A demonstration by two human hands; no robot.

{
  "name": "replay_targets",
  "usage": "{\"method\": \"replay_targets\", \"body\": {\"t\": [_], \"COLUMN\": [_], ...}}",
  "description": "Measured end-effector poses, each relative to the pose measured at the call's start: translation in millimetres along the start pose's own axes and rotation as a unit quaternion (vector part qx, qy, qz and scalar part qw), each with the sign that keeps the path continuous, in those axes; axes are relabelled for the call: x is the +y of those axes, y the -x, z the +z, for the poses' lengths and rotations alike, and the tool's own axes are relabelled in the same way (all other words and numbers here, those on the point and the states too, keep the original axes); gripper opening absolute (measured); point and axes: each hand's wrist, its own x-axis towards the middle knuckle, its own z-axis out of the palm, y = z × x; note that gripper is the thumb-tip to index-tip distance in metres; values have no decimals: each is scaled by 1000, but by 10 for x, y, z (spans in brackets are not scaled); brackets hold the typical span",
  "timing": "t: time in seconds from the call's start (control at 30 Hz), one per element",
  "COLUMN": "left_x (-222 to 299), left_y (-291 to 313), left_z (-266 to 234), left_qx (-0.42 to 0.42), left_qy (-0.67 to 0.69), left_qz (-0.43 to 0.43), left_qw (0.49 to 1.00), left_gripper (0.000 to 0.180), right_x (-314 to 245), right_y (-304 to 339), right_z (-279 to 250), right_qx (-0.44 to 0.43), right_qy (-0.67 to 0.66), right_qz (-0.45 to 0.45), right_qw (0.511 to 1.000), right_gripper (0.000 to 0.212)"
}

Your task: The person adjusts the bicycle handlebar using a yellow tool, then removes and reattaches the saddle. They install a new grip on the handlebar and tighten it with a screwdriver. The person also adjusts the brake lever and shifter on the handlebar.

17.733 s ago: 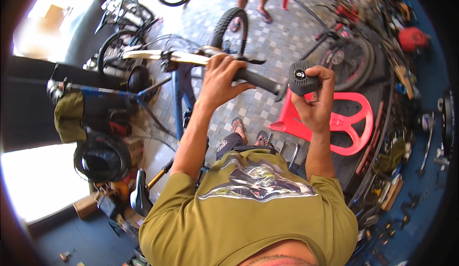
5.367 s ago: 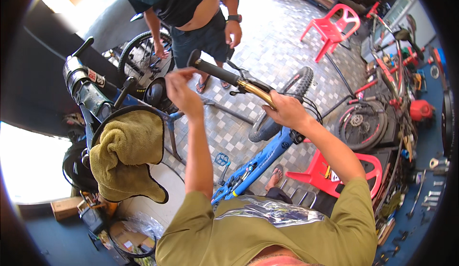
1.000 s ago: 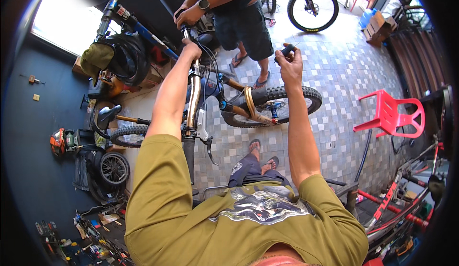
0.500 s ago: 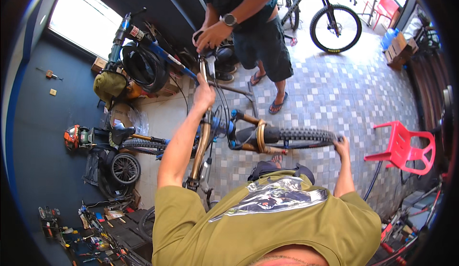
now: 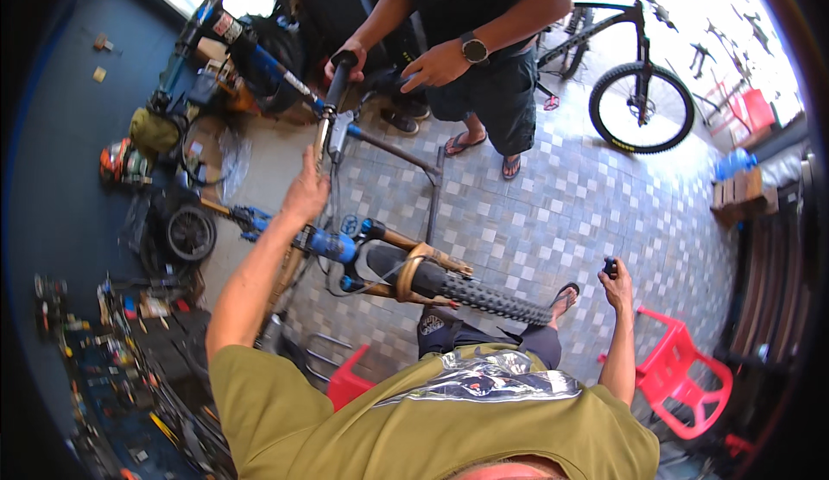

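Note:
My left hand [image 5: 306,188] is closed around the bronze handlebar [image 5: 323,138] of a mountain bike. The bike's front fork [image 5: 413,274], with gold legs and a gold arch, points to the right, and its knobby front tire [image 5: 492,299] ends near my legs. My right hand [image 5: 617,286] is off to the right, apart from the tire, its fingers closed on a small black object [image 5: 610,266] whose kind I cannot make out. A co-worker's hand [image 5: 347,59] holds the black handlebar grip [image 5: 341,78]; their other hand [image 5: 436,66] hovers beside it, fingers spread.
A red plastic chair [image 5: 678,372] stands on the right, near my right forearm. Another red piece [image 5: 348,376] shows by my left side. A metal stand [image 5: 434,178] is beyond the fork. Tools [image 5: 138,350] crowd the lower left. Another bike [image 5: 641,104] stands at the far right.
My right hand has left the tire and now holds a small black object. The handlebar and fork have shifted left in view. The co-worker's hand now grips the handlebar end.

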Motion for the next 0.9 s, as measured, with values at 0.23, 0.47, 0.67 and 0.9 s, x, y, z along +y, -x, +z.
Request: {"method": "replay_targets", "body": {"t": [0.23,0.47,0.67,0.9], "left_x": [322,507,534,526], "left_y": [120,144,227,565], "left_z": [64,426,465,426], "left_qx": [15,173,146,208], "left_qy": [-125,-20,0,86], "left_qz": [-185,-327,-343,-232], "left_qw": [975,929,928,946], "left_gripper": [64,53,47,41], "right_x": [454,955,895,-17], "right_y": [-900,-931,-1385,-1984], "right_z": [-772,-1716,-1864,-1274], "right_qx": [-201,-329,-329,-371], "right_qy": [117,227,249,230], "right_qz": [-131,-64,-107,-242], "right_qw": [964,915,905,867], "right_gripper": [47,50,49,45]}}
